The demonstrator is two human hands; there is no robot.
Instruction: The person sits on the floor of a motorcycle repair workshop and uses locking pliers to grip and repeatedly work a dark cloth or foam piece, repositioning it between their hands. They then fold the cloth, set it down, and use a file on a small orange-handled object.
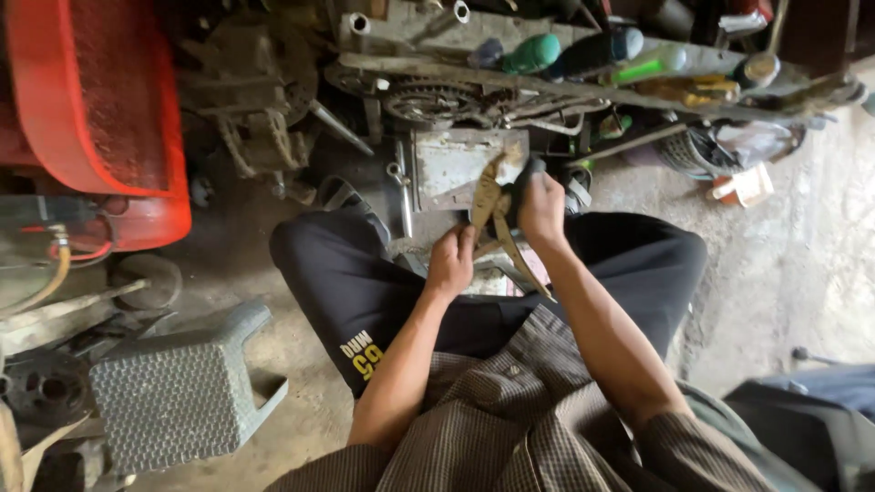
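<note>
Hands (453,260) gripping rag (492,196) between knees

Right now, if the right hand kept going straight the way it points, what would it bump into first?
Probably the grey metal box just beyond the right hand, which grips a dirty rag. Past it lies the chain sprocket. Depth is hard to judge here.

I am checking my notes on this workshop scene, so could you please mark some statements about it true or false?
1. Both hands hold a dirty strip of cloth. True.
2. The right hand rests on the floor. False: it grips the cloth by a grey metal box.
3. The left hand holds a green bottle. False: the green bottle lies among the tools beyond.
4. A grey plastic stool lies tipped over to the person's left. True.
5. A red machine body stands at upper left. True.
</note>
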